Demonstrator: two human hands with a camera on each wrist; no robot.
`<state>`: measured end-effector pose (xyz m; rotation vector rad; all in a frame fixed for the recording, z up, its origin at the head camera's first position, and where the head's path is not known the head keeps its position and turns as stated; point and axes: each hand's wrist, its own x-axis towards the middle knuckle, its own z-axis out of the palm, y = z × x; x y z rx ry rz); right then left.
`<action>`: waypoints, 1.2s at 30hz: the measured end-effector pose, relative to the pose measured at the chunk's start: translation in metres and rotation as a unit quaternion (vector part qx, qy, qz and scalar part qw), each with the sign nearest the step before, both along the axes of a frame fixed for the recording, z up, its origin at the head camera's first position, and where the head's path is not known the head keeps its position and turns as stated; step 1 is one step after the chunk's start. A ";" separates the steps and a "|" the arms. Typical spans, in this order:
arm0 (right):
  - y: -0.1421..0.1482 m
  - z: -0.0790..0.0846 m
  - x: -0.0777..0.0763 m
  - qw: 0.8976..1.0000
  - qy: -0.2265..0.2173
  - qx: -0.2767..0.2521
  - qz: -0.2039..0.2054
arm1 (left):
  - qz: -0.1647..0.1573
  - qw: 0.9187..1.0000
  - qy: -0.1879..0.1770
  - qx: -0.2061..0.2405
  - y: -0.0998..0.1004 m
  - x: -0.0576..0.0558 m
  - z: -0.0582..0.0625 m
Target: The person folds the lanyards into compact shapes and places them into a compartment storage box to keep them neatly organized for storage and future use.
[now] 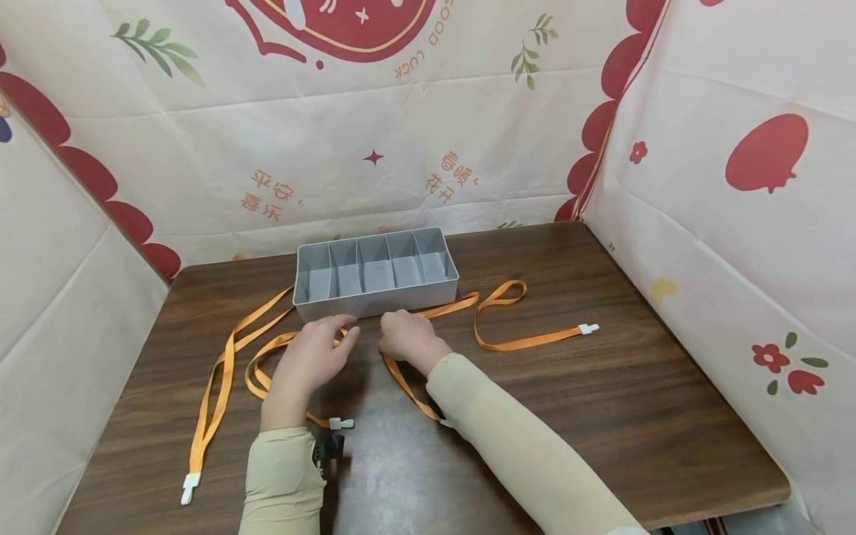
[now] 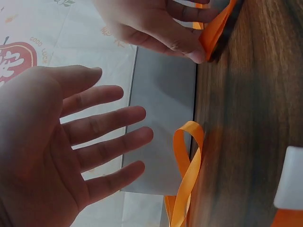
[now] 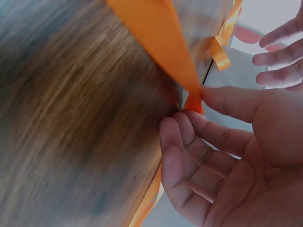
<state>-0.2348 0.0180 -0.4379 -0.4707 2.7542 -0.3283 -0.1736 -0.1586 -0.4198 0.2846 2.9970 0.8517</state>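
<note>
My right hand point(image 1: 409, 340) pinches an orange lanyard point(image 3: 158, 42) between thumb and index finger, just in front of the grey box. One strap hangs from that hand toward my right sleeve, which hides its end. My left hand point(image 1: 317, 353) is held to the left with its fingers extended and nothing in them, as the left wrist view shows. Beneath it another orange lanyard point(image 1: 257, 364) lies looped on the table, its white clip point(image 1: 342, 423) beside my wrist. The grey box point(image 1: 374, 303) has several compartments in a row, with nothing visible inside them.
Farther left lies an orange lanyard point(image 1: 227, 364) with a white clip point(image 1: 190, 487) toward the front. To the right, an orange lanyard point(image 1: 528, 342) ends in a white clip point(image 1: 588, 328). Printed cloth point(image 1: 221, 141) encloses the back and sides of the brown wooden table point(image 1: 642, 416).
</note>
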 end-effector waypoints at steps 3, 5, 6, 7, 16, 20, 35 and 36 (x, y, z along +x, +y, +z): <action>-0.003 0.000 -0.001 1.000 -0.014 -0.010 0.005 | -0.005 1.000 -0.014 0.023 -0.003 0.000 0.001; -0.003 0.000 -0.003 0.999 -0.025 -0.021 0.004 | -0.010 0.999 -0.017 0.050 -0.005 0.000 0.003; -0.003 0.001 -0.003 0.999 -0.029 -0.027 0.004 | -0.013 0.998 -0.015 0.064 -0.006 0.000 0.004; -0.002 0.001 -0.003 0.999 -0.034 -0.034 0.005 | -0.018 0.997 -0.011 0.077 -0.006 0.000 0.005; 0.010 0.026 0.006 0.993 -0.061 -0.093 0.033 | -0.050 0.976 -0.019 0.209 0.003 -0.003 0.003; 0.017 0.046 0.012 0.986 -0.085 -0.135 0.041 | -0.075 0.961 -0.035 0.264 0.008 -0.006 0.002; 0.037 0.081 0.018 0.928 -0.160 -0.334 -0.036 | -0.085 0.931 -0.070 0.348 0.023 -0.006 0.000; 0.038 0.082 0.019 0.929 -0.160 -0.330 -0.039 | -0.086 0.932 -0.066 0.347 0.023 -0.006 0.001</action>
